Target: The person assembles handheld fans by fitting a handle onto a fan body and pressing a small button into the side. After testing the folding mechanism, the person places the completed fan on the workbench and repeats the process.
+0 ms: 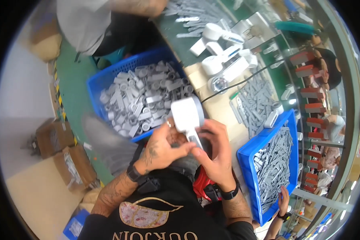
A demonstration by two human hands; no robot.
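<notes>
In front of my chest is a white handheld device (185, 115) with a rounded head, a grey rim and a slim handle; its exact kind is not clear. My left hand (158, 149) holds it from the left, fingers curled behind the head and thumb on the handle. On the right, my right hand (217, 154) has its thumb against the handle and its fingers bent round the side. Both thumbs come close together at the handle. The fingertips behind the device are partly hidden.
A blue crate (93, 94) of grey-white plastic parts stands left of the workbench (196, 76). On the bench are white devices (224, 60), a dark cable (244, 81) and loose grey strips (257, 100). A blue tray (250, 182) holds more strips; another person's hand (284, 201) reaches there.
</notes>
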